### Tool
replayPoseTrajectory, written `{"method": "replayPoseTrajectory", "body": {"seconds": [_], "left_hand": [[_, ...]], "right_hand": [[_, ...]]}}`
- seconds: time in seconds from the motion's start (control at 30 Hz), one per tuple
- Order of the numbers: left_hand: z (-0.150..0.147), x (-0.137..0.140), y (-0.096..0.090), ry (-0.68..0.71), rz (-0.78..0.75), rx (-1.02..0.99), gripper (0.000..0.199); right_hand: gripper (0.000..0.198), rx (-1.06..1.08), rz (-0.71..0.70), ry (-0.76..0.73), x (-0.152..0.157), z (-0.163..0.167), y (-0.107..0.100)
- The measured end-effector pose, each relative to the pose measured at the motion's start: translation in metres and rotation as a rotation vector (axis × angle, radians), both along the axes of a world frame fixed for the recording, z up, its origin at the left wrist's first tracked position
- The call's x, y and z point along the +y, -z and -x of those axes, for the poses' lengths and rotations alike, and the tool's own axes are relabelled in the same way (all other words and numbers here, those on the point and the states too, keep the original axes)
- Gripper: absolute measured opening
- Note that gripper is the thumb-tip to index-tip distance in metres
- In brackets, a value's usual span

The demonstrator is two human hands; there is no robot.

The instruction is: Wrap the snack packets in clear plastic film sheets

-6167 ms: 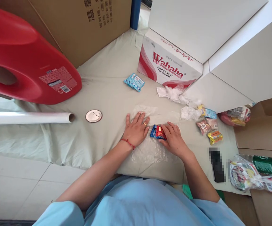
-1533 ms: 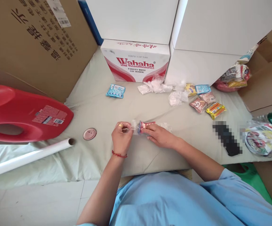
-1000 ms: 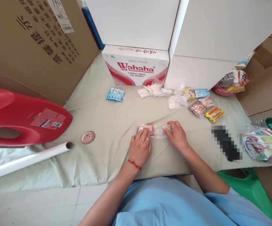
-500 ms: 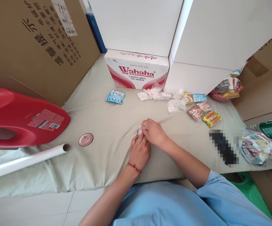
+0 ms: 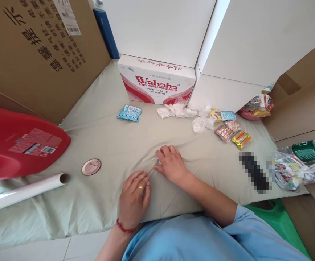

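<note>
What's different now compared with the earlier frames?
The plastic sheet, spread flat in the earliest frame with red and blue packets on it, is now gathered into a small bundle, mostly hidden under the right hand. The left hand has let go of it and moved left, toward the body. The badge, box and light-blue packets stayed put.

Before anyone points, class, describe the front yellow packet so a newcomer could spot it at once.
Find the white boxes at the back. In front, toward the right, lies a cluster of small packets. The orange-banded yellow packet lies nearest the person; the other yellow one lies farther back.
</note>
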State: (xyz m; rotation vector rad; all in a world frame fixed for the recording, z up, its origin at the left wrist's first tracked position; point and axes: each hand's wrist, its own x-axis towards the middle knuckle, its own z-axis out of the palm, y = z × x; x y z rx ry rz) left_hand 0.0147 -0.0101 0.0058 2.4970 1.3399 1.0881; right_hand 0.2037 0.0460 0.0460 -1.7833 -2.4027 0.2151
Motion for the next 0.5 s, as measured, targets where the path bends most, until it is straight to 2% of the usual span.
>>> {"method": "replayPoseTrajectory", "body": {"seconds": [0.07, 0.13, 0.27, 0.37, 0.5], "left_hand": [[0.005, 0.005, 0.001, -0.012, -0.011, -0.003, 0.021], [0.008, 0.009, 0.002, -0.01, -0.012, -0.002, 0.02], [0.012, 0.01, 0.012, 0.023, 0.0, 0.016, 0.017], [0.015, 0.007, 0.019, 0.044, 0.022, 0.051, 0.019], [0.019, 0.008, 0.024, 0.051, 0.038, 0.078, 0.022]], "right_hand": [[0.024, 0.046, -0.018, 0.054, -0.002, -0.007, 0.002], [0.03, 0.161, -0.073, 0.106, -0.006, -0.019, 0.003], [0.03, 0.593, -0.166, 0.234, -0.02, -0.063, 0.006], [0.027, 0.817, -0.173, 0.461, -0.029, -0.122, 0.004], [0.035, 0.879, -0.317, 0.758, -0.016, -0.232, -0.009]]}}
